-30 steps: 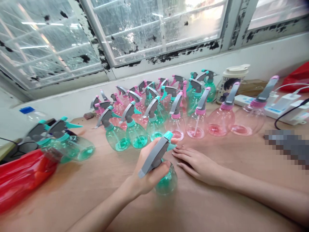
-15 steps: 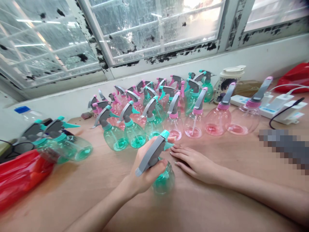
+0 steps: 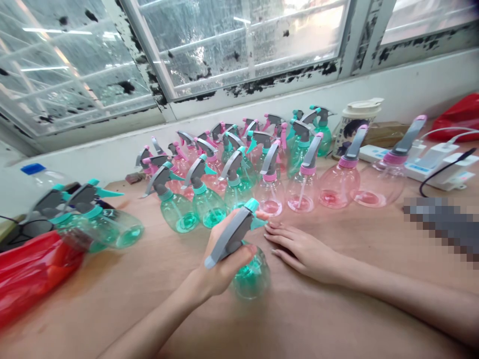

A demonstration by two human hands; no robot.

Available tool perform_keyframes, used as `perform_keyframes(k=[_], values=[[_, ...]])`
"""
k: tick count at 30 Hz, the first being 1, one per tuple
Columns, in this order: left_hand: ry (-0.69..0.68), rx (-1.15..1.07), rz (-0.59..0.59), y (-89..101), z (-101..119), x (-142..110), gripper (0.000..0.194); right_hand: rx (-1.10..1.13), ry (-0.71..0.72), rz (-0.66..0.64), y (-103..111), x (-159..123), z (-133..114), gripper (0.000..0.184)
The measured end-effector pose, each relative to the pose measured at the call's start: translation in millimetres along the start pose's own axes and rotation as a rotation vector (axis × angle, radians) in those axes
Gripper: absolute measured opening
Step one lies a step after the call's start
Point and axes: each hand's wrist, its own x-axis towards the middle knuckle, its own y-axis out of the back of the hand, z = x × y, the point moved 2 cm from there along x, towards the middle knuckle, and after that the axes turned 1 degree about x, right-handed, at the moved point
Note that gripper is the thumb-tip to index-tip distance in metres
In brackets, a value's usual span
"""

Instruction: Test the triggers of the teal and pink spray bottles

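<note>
My left hand (image 3: 220,264) is wrapped round the neck of a green spray bottle (image 3: 251,276) with a grey trigger head, which stands on the brown table (image 3: 157,279). Just to its right my right hand (image 3: 305,252) lies flat on the table, fingers stretched out and holding nothing. Behind both hands stand rows of several green spray bottles (image 3: 179,212) and pink spray bottles (image 3: 305,192).
Two more green bottles (image 3: 112,224) stand at the left above a red plastic bag (image 3: 33,271). At the back right are a printed cup with a lid (image 3: 355,124), a white power strip (image 3: 437,172) with cables and another red bag (image 3: 460,117). A window runs along the back.
The green bottle in my left hand has shifted slightly left and toward the rows. My right hand has stayed flat on the table.
</note>
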Motion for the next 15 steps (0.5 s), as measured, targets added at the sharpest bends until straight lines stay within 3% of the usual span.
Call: perform_keyframes(k=[15], values=[[-0.121, -0.129, 0.002, -3.0, 0.0, 4.0, 0.02, -0.019, 0.015, -0.005, 0.3, 1.1, -1.0, 0.04]])
